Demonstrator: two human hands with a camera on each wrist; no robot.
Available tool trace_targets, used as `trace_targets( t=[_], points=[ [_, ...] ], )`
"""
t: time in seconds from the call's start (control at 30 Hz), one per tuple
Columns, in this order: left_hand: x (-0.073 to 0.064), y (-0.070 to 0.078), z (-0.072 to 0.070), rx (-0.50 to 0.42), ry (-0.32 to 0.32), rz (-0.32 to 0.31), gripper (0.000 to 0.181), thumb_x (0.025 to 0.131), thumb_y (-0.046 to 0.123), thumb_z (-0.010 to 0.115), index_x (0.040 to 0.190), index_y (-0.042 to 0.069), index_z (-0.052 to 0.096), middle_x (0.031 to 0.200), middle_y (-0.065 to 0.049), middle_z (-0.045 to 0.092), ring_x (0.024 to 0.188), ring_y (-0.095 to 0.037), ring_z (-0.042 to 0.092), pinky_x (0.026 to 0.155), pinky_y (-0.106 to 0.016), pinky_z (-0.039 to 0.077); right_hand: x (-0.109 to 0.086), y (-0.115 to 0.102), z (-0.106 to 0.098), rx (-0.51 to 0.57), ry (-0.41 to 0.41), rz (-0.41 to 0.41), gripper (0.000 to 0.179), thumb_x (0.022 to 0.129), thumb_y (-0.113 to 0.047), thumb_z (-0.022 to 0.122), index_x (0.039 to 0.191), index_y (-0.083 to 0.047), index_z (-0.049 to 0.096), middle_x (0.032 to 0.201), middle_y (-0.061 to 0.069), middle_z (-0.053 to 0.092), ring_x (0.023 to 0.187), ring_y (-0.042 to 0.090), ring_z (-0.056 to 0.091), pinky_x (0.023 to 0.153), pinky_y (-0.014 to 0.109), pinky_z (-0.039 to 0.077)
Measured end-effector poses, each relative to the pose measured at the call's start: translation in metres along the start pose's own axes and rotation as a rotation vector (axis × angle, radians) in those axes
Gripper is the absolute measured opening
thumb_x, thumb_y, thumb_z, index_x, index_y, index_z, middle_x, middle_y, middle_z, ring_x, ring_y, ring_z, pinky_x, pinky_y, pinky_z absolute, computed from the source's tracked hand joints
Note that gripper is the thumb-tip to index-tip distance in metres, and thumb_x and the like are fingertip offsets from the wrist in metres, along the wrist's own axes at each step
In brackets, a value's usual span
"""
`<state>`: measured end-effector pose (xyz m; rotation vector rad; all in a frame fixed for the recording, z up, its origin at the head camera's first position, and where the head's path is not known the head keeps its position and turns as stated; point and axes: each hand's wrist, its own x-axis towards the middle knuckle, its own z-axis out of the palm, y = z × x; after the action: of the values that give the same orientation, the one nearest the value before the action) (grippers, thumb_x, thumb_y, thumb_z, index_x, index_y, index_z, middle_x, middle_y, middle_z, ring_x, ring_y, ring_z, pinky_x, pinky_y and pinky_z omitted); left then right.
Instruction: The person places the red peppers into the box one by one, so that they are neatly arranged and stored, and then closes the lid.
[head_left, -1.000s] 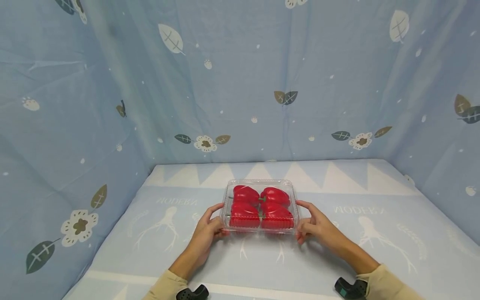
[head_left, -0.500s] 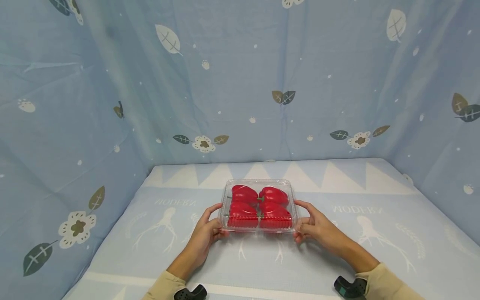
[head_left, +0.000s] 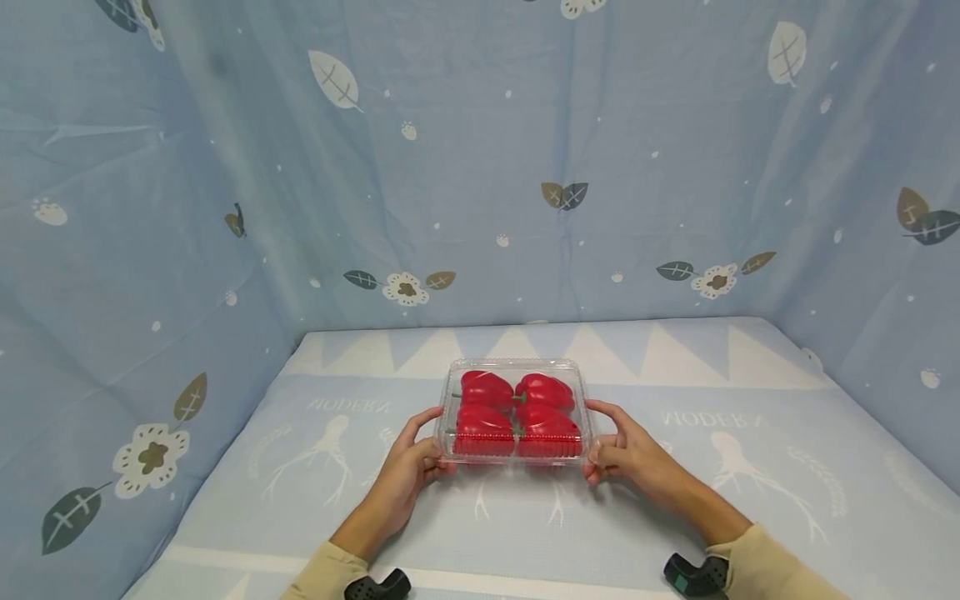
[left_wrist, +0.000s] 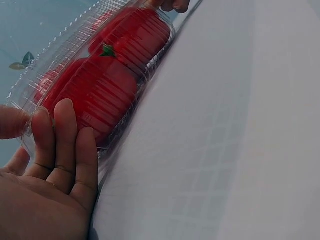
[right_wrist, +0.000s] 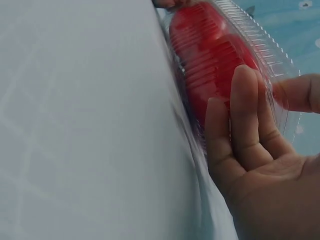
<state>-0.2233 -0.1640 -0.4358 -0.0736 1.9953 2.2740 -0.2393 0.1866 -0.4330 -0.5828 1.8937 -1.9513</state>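
Observation:
A clear plastic clamshell box lies near the middle of the table, its lid down. Several red bell peppers with green stems show through the plastic. My left hand grips the box's left end; in the left wrist view its fingers press the ribbed side, with the thumb at the rim. At the right end my right hand pinches the box between thumb and fingers. Whether the underside rests fully on the table cannot be told.
A pale blue and white patterned cloth covers the table. Blue curtains with leaf and flower prints stand behind it and at both sides. Each wrist wears a black device over a beige sleeve.
The whole head view shifts slightly left, background included. Both hands keep their hold on the plastic box, and the peppers stay as they were inside it.

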Motion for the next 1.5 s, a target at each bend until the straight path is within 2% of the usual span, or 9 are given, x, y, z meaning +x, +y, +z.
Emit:
trace_targets(
  t=[0.4,0.5,0.73,1.07,1.33,1.5],
  points=[
    [-0.002,0.000,0.001,0.012,-0.011,0.014,0.065,0.084,0.000,0.048,0.147,0.017,0.044,0.106,-0.016,0.061,0.076,-0.022,0.063,0.079,-0.034,0.054,0.000,-0.007,0.012,-0.129,0.167,0.042,0.074,0.090,0.000,0.053,0.155,-0.005,0.020,0.075,0.020,0.064,0.064,0.027,0.063,0.067,0.040,0.057],
    [-0.002,0.000,0.001,0.016,-0.014,0.015,0.065,0.085,0.000,0.048,0.147,0.017,0.043,0.108,-0.016,0.062,0.076,-0.023,0.063,0.080,-0.034,0.054,0.000,-0.006,0.011,-0.122,0.162,0.037,0.074,0.089,0.001,0.052,0.156,-0.005,0.020,0.076,0.019,0.064,0.064,0.026,0.064,0.067,0.040,0.057],
    [-0.003,-0.001,0.001,0.016,-0.022,0.018,0.065,0.085,0.000,0.048,0.148,0.017,0.043,0.106,-0.017,0.062,0.077,-0.023,0.064,0.080,-0.035,0.054,-0.001,-0.004,0.007,-0.015,0.085,0.050,0.079,0.092,0.003,0.053,0.158,-0.008,0.012,0.080,0.014,0.065,0.070,0.022,0.064,0.068,0.037,0.058],
    [-0.001,0.000,0.000,0.036,-0.020,0.031,0.065,0.085,0.000,0.049,0.147,0.018,0.044,0.102,-0.016,0.063,0.077,-0.024,0.065,0.079,-0.035,0.055,0.000,-0.009,0.017,-0.084,0.196,0.089,0.078,0.087,0.001,0.054,0.156,-0.008,0.018,0.075,0.014,0.062,0.066,0.025,0.060,0.067,0.037,0.056],
    [-0.001,-0.001,0.000,0.044,-0.012,0.028,0.064,0.086,0.001,0.048,0.148,0.017,0.044,0.100,-0.016,0.064,0.077,-0.024,0.065,0.079,-0.036,0.055,0.000,-0.012,0.021,-0.094,0.229,0.098,0.074,0.090,0.002,0.054,0.156,-0.008,0.021,0.076,0.014,0.061,0.066,0.025,0.059,0.067,0.037,0.056],
    [-0.001,-0.001,0.000,0.045,-0.012,0.023,0.064,0.086,0.001,0.049,0.148,0.018,0.044,0.100,-0.015,0.064,0.077,-0.023,0.065,0.080,-0.035,0.055,-0.001,-0.011,0.019,-0.080,0.209,0.079,0.077,0.090,0.003,0.053,0.157,-0.006,0.018,0.076,0.012,0.060,0.066,0.022,0.058,0.071,0.038,0.057]
  ],
)
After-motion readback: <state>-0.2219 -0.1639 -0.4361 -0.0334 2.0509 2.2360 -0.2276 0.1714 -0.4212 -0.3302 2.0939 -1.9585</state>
